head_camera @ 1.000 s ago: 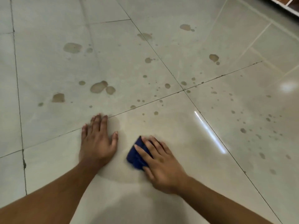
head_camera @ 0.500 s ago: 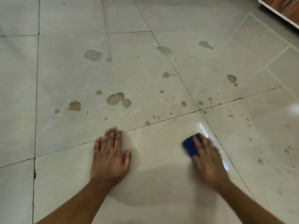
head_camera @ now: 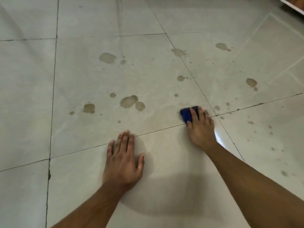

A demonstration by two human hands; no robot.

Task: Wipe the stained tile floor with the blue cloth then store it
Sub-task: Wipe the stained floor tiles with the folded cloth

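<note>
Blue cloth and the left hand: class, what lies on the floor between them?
In the head view, only bare tile and a dark grout line lie between the blue cloth and the left hand; no stains there.

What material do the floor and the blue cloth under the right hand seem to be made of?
Floor: probably glazed ceramic or porcelain tile, since it is pale, in large squares with dark grout lines and a glossy light reflection. Blue cloth: likely soft woven or microfibre fabric; it bunches under the right hand, but blur hides its texture.
</note>
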